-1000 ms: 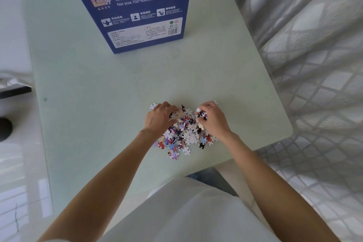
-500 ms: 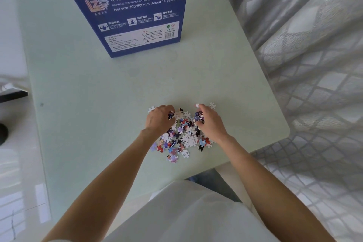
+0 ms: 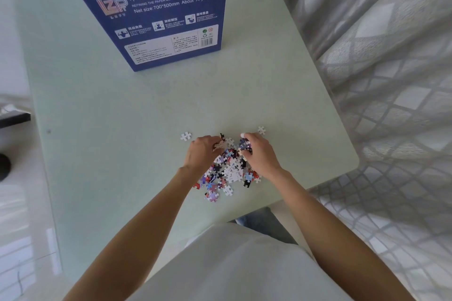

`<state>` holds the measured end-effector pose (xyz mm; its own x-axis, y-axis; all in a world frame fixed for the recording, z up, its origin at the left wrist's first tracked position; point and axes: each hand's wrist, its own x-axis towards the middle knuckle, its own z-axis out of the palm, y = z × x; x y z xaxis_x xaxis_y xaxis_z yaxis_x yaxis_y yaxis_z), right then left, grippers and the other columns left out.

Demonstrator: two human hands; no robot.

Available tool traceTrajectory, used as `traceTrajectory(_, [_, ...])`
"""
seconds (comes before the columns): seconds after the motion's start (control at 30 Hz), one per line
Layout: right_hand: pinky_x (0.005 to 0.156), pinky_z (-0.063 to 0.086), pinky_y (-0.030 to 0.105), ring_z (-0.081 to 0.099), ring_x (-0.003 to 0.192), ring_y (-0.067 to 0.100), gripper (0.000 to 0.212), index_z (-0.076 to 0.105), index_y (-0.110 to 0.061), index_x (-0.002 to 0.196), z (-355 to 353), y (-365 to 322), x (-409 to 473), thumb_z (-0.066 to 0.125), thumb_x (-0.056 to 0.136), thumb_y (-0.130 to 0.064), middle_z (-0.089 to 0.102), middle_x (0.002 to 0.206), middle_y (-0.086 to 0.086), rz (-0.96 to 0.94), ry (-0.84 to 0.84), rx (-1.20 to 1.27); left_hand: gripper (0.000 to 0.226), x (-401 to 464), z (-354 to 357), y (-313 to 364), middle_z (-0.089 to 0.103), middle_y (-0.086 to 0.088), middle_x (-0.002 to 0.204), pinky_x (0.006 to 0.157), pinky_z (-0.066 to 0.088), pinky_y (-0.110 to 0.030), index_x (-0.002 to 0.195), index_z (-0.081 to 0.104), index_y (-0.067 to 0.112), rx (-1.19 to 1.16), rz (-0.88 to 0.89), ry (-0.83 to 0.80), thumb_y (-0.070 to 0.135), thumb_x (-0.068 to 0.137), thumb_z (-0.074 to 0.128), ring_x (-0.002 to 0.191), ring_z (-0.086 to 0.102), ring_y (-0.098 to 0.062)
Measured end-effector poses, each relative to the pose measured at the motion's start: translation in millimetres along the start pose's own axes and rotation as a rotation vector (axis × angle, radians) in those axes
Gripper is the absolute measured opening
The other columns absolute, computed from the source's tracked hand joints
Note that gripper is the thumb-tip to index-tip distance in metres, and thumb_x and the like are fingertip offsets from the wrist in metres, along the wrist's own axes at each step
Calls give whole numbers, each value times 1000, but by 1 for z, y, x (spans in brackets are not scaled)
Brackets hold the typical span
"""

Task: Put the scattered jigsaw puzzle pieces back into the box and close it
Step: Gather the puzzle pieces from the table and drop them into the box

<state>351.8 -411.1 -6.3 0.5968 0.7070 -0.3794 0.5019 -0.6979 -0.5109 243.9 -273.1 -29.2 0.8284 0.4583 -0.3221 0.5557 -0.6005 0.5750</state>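
- The pile of puzzle pieces is lying on the pale green worktop, close to its near edge and a little right of the middle.
- The left hand is resting on the far left side of the pile, its fingers curling round some pieces, so this grip is closing on pieces.
- The right hand is sitting on the far right side of the pile, its fingers bending round a small clump of dark and purple pieces; this grip is holding pieces too.
- The two hands are facing each other across the far part of the pile, with loose pieces showing between them.
- One white piece is lying alone just left of the left hand, apart from the pile.
- Another white piece is lying just beyond the right hand, on its far right side.
- The blue box is standing upright at the far side of the worktop, well apart from the pile, with its printed face turning toward the viewer; its top is running out of view, so I cannot tell whether it is open.
- A patterned sheer curtain is hanging along the right of the worktop.
- The person's white shirt is filling the near edge of the view.
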Motion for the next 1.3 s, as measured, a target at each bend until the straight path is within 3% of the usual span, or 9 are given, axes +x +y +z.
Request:
traceTrajectory(0.3, [92,39,19,57,105,16,35,55,-15,125,-63,-36,9,57,90,-10,54,125,-2,-213,-69,-8,20,-20,-85,13,71,2,88,66,52,-26,98,73,17,-188,116,236,20,78,74,72,64,-13])
traceTrajectory(0.47, [82,38,16,58,101,13,35,60,-13,120,-148,-101,37,61,86,-7,59,117,-3,-497,43,1,23,-15,-193,38,67,9,85,63,45,-8,96,72,13,-142,227,452,20,75,77,68,59,-6])
traceTrajectory(0.53, [86,43,18,57,100,11,34,61,-12,118,-190,-136,49,63,85,-7,59,116,-3,-615,126,49,21,-8,-240,48,65,8,83,62,44,-11,93,71,11,-110,262,556,19,75,77,67,57,-6])
traceTrajectory(0.67, [82,40,5,55,93,-1,35,60,-12,118,-263,-197,79,64,84,-5,56,109,-9,-792,271,130,23,18,-322,71,68,3,87,60,44,-14,98,71,9,-8,344,725,21,78,74,69,58,-7])
traceTrajectory(0.8, [88,43,12,56,98,-7,32,61,-12,115,-309,-244,119,63,84,-4,59,112,-9,-892,386,169,17,59,-390,87,70,-7,81,62,44,-25,91,70,8,133,403,854,22,81,70,68,59,-17])
traceTrajectory(0.93, [84,43,9,58,96,5,29,63,-11,110,-325,-270,155,59,84,0,61,109,-7,-957,416,81,25,95,-422,88,71,-11,95,73,46,-33,107,69,13,284,310,788,24,84,66,86,64,-29])
traceTrajectory(1.0, [83,43,10,55,94,1,29,63,-10,110,-324,-277,168,58,84,1,58,106,-10,-967,394,0,28,105,-426,83,70,-6,93,69,46,-31,108,67,21,365,251,671,33,83,66,84,63,-25])
traceTrajectory(1.1, [87,46,19,57,97,6,27,64,-11,110,-319,-282,182,58,86,0,62,110,-4,-974,322,-128,31,109,-425,74,71,4,95,81,50,-37,111,65,24,340,228,562,35,82,67,92,63,-19])
traceTrajectory(1.3, [88,46,34,58,101,15,24,64,-15,110,-304,-281,200,62,87,-15,61,112,-2,-954,286,-270,13,100,-409,61,68,14,83,73,48,-28,95,72,30,217,293,615,32,86,63,76,60,-7])
